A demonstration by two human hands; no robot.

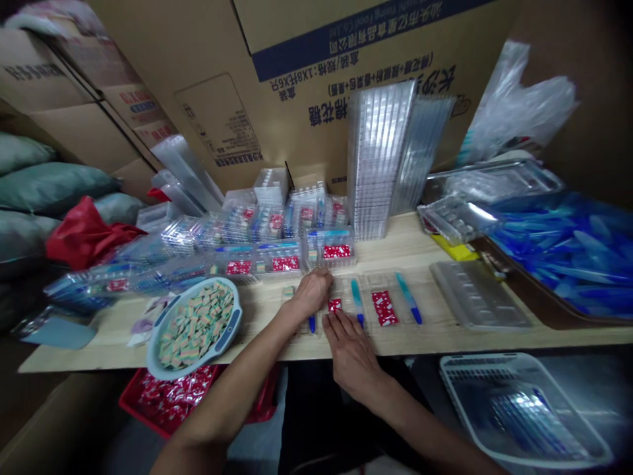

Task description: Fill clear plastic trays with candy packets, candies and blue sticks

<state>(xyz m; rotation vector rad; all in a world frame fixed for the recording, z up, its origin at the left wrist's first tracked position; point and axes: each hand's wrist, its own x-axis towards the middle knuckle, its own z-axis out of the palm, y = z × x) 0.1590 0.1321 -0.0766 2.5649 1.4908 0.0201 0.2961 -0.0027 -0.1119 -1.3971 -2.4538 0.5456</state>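
A row of clear plastic trays lies on the table before me. My left hand (314,291) is closed, its fingers curled down at the upper left of the middle tray; what they hold, if anything, is hidden. Fingers stretched out, my right hand (352,353) lies over the lower part of the same tray, touching a small red patterned packet (335,305). Beside that packet is a blue pen-shaped piece (357,297). The tray to the right holds another red packet (384,308) and a blue pen-shaped piece (408,297). Under my left wrist a further tray is partly covered.
Filled trays (285,260) are lined up and stacked behind. At left stands a bowl (236,323) of striped pieces, above a red bin (148,422) of packets. Tall tray stacks (378,158) rise at the back. Right are a brown tray (524,290) of blue pieces and a white basket (455,409).
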